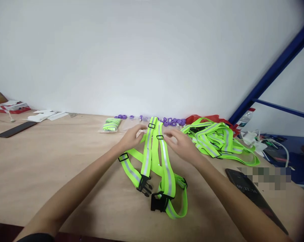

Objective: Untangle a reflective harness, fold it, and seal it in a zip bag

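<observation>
A neon-green reflective strap harness with grey stripes and black buckles lies on the wooden table in front of me. My left hand rests at the left of its far end, fingers stretched toward the straps. My right hand is at the right of the same end, fingers spread and slightly blurred. Neither hand plainly grips the straps. Two black clip buckles lie at the harness's near end.
A heap of more green harnesses lies to the right over red fabric. A bagged folded harness and purple small parts sit by the wall. A dark phone lies at the right, a black bar at the left. A blue shelf frame stands at the right.
</observation>
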